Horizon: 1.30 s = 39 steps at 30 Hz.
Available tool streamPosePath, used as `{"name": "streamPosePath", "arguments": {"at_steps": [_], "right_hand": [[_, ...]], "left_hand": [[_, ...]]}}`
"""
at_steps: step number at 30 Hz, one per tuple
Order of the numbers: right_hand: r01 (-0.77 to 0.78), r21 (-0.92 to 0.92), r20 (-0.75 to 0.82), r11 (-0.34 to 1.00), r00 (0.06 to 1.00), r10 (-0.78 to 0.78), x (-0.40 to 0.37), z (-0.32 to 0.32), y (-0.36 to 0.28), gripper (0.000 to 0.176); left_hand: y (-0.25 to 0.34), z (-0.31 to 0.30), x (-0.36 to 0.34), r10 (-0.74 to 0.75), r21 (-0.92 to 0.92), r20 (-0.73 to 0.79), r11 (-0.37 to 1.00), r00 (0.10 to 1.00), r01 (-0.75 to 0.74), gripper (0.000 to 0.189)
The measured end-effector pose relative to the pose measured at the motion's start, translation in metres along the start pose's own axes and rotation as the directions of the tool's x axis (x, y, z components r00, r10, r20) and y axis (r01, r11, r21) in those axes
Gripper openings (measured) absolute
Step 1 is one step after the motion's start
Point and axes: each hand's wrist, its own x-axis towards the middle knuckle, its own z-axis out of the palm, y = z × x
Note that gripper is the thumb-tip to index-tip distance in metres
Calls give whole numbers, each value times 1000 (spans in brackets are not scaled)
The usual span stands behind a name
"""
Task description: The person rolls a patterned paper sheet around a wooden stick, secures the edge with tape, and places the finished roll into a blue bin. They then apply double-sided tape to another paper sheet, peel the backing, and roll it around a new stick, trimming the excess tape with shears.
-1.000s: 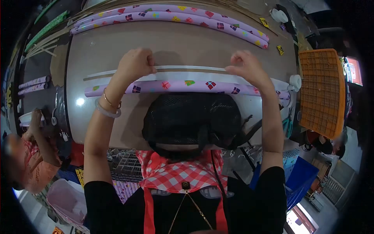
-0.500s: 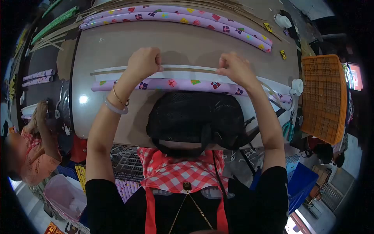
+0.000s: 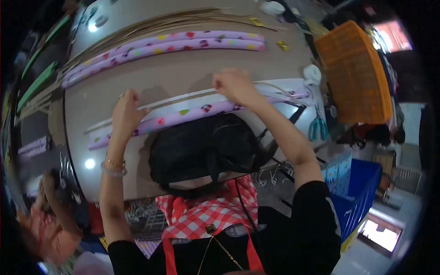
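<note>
A partly rolled sheet of purple patterned paper (image 3: 172, 118) lies across the table, its white side showing behind the roll. A thin brown strip (image 3: 183, 99) runs along that white part. My left hand (image 3: 127, 112) is at the left portion of the strip, fingers curled with the thumb pointing right. Over the right portion is my right hand (image 3: 233, 85), blurred, fingers bent. Whether either hand grips the strip is hard to make out. A black bag (image 3: 206, 149) sits at the table's front edge, in front of the roll.
Two finished purple rolls (image 3: 165, 46) and long brown strips (image 3: 151, 23) lie at the back. Right are a white tape roll (image 3: 312, 74), teal scissors (image 3: 317, 128), an orange basket (image 3: 355, 73) and a blue crate (image 3: 364, 192). Another person (image 3: 55, 229) is at the lower left.
The whole view has turned and shifted, so the table and rolls appear tilted. My left hand appears lower and further left in view; my right hand appears further left and is blurred.
</note>
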Motion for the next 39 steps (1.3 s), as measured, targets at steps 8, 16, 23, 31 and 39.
{"name": "streamPosePath", "arguments": {"at_steps": [8,16,23,31,39], "right_hand": [[22,-3,-183,1000,983,-22,1,43,1,7],[74,-184,-404,980,903,-144,1,54,-9,10],[-31,11,-96,999,995,32,-20,9,-13,12],[61,-14,-76,998,995,-62,-30,-2,-9,20],[95,-44,-109,995,989,-99,-34,-5,-10,21]], "left_hand": [[-4,16,3,121,-99,18,988,993,-118,17],[35,34,22,295,30,22,955,955,-296,9],[88,29,38,152,-102,240,986,959,-131,23],[88,45,46,156,-226,165,967,974,-117,21],[101,62,55,161,-265,107,956,981,-128,24]]}}
